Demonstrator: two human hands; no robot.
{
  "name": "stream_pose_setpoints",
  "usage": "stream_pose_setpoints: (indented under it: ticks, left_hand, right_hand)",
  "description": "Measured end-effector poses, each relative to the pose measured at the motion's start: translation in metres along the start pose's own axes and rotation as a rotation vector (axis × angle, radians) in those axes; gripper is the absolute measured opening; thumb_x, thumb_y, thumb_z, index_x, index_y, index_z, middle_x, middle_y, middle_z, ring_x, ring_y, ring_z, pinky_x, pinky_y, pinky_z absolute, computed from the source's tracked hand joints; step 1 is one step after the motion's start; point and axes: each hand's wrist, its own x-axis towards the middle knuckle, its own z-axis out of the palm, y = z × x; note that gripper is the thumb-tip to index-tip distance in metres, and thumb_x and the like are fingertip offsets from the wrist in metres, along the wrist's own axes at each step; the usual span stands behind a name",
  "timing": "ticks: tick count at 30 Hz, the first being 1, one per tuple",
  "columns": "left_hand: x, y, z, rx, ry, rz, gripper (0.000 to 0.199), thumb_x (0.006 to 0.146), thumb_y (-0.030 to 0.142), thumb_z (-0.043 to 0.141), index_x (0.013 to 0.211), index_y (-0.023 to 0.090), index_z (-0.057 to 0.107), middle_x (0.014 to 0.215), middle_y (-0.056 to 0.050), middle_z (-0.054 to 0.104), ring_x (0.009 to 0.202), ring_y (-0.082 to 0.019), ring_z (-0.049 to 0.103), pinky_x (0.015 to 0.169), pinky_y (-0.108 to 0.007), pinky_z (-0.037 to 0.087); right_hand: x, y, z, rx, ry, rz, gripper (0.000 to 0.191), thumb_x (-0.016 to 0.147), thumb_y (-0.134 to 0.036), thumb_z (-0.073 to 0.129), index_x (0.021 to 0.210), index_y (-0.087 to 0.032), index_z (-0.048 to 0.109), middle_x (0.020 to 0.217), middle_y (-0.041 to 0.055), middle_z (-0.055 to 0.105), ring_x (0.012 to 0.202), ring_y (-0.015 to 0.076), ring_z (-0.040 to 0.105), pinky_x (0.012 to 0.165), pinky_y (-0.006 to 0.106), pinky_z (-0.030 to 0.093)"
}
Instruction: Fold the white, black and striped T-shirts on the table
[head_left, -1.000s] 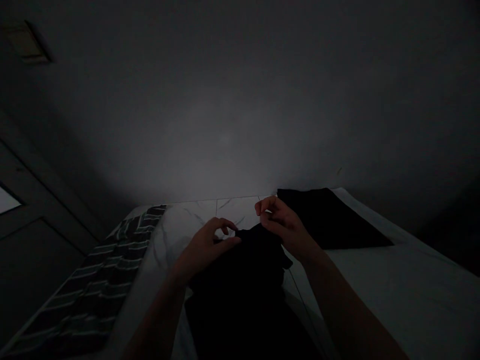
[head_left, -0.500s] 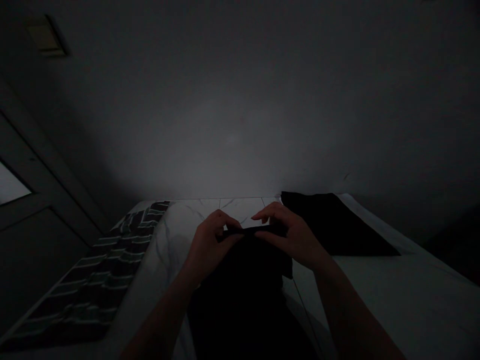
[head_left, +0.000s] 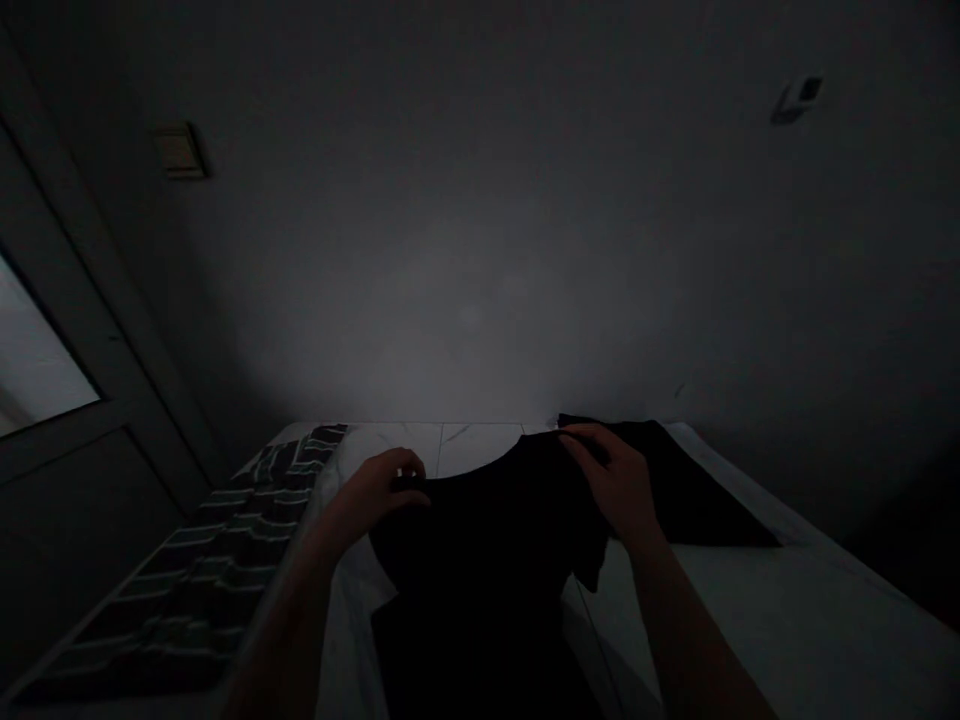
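from here i see the left hand (head_left: 373, 492) curled, pinching one edge of the black cloth garment (head_left: 487, 560) at lower centre, the right hand (head_left: 616, 482) half open holding the other, now drawn apart, spreading it wider.

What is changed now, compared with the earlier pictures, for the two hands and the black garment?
The left hand and right hand moved apart sideways, and the black garment is now spread wider between them, held at its upper edge. The folded black cloth and striped cloth stayed as they were.

No readable text or labels.
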Motion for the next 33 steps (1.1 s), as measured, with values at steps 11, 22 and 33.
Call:
stream_pose_setpoints:
  ticks: [11,22,33]
  left_hand:
    - [0.05,-0.002,-0.113,0.206,-0.031,-0.038,0.022,0.071,0.038,0.06,0.081,0.02,0.068,0.077,0.002,0.07,0.078,-0.019,0.064,0.07,-0.026,0.047]
    - [0.102,0.117,-0.24,0.336,1.012,0.069,0.025,0.089,0.017,0.046,0.111,0.018,0.059,0.109,-0.006,0.066,0.103,-0.021,0.061,0.087,-0.034,0.045]
    - [0.095,0.091,-0.201,0.693,0.731,0.002,0.027,0.099,0.039,0.043,0.11,0.02,0.058,0.114,-0.009,0.068,0.1,-0.022,0.06,0.082,-0.03,0.04]
  right_hand:
    - [0.129,-0.008,-0.032,-0.204,0.022,-0.175,0.032,0.084,-0.054,0.06,0.081,-0.024,0.071,0.085,0.0051,0.074,0.084,0.0255,0.067,0.082,0.04,0.051]
    - [0.239,-0.102,-0.067,-0.474,0.323,-0.539,0.024,0.097,-0.036,0.044,0.106,-0.023,0.062,0.101,0.0086,0.067,0.095,0.0253,0.06,0.081,0.037,0.044]
    - [0.215,-0.066,-0.045,-0.442,0.179,-0.275,0.017,0.092,-0.035,0.047,0.093,-0.025,0.061,0.088,0.0059,0.067,0.077,0.0228,0.057,0.068,0.033,0.039]
